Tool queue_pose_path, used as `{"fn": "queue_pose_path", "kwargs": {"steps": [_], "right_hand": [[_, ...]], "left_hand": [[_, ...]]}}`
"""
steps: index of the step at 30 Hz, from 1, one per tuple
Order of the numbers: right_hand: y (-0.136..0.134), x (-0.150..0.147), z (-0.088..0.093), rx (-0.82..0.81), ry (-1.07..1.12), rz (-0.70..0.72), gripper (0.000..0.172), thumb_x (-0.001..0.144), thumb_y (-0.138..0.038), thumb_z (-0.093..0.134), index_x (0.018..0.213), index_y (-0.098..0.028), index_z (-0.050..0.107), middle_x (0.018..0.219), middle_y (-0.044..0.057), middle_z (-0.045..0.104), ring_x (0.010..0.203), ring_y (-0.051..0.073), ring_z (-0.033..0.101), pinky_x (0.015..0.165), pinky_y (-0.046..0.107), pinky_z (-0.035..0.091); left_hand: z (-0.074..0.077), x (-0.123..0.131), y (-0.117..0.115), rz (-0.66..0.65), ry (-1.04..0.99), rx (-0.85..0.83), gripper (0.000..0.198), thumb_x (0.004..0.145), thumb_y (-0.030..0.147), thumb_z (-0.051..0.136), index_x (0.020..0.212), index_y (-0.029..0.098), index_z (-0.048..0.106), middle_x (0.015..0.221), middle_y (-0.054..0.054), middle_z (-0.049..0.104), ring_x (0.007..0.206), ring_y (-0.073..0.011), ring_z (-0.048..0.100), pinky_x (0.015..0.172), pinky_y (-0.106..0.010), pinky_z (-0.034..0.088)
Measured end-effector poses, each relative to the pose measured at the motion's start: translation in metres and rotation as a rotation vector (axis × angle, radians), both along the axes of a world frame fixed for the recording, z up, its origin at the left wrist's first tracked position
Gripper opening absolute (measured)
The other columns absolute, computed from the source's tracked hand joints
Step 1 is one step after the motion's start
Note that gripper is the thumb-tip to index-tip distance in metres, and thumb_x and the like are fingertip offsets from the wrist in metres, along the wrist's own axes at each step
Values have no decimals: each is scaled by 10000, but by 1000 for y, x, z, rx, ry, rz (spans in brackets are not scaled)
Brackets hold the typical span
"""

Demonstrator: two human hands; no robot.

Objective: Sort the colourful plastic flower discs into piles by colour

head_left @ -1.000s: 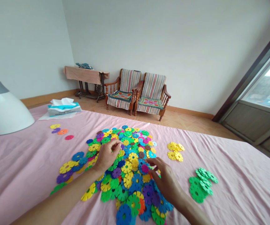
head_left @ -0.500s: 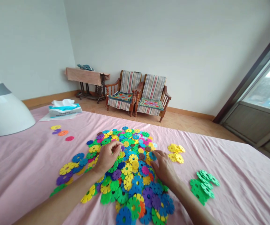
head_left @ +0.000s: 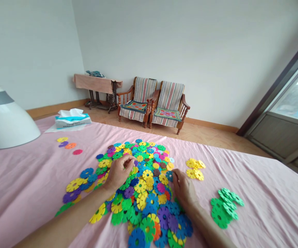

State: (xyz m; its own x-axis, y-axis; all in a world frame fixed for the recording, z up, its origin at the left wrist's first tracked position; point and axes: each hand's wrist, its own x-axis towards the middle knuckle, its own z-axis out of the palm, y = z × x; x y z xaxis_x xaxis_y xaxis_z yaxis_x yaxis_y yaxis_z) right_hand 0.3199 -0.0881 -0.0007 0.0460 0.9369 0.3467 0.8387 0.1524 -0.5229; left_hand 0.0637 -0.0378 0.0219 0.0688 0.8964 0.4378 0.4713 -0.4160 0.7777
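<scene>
A big pile of flower-shaped plastic discs [head_left: 140, 186] in many colours lies spread on the pink cloth. Over the left part of the pile, my left hand [head_left: 121, 171] is closed, thumb and fingertips together; whatever it may hold is hidden. At the pile's right edge my right hand [head_left: 184, 187] pinches a blue disc [head_left: 169, 175] between thumb and fingers. To the right of that hand sit a small group of yellow discs [head_left: 195, 168] and, nearer to me, a heap of green discs [head_left: 220, 212].
The pink tablecloth [head_left: 262, 193] has many creases. At the left stand a white and grey appliance [head_left: 9, 120] and a tissue box [head_left: 72, 121]. Several loose discs, one a pink disc [head_left: 78, 152], lie before them. Two wooden armchairs [head_left: 167, 103] stand beyond the table.
My right hand has drawn slightly right and toward me, its fingers curling in, with the blue disc at its fingertips. My left hand stays in nearly the same place.
</scene>
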Motion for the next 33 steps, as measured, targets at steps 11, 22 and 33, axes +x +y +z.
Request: {"fn": "queue_pose_path", "kwargs": {"steps": [11, 22, 33], "right_hand": [[3, 3, -15, 39, 40, -4, 265, 891, -266, 420, 1029, -154, 617, 903, 75, 650, 816, 202, 610, 713, 298, 454], [-7, -5, 3, 81, -31, 219, 408, 777, -63, 437, 1084, -218, 657, 1057, 53, 668, 990, 228, 539, 866, 387, 427], [-9, -2, 3, 29, -47, 317, 327, 847, -135, 429, 1051, -237, 662, 1037, 51, 683, 940, 219, 568, 834, 367, 421]], "left_hand": [[-1, 0, 2, 2, -9, -3, 202, 835, 310, 501, 852, 173, 650, 642, 3, 665, 523, -147, 632, 524, -222, 486], [-3, 0, 3, -10, -15, -2, 192, 840, 306, 507, 852, 174, 646, 636, 5, 661, 519, -144, 629, 519, -221, 482], [-3, -1, 2, -5, -24, -11, 200, 841, 322, 505, 847, 173, 639, 627, 7, 652, 517, -143, 630, 524, -220, 488]]}}
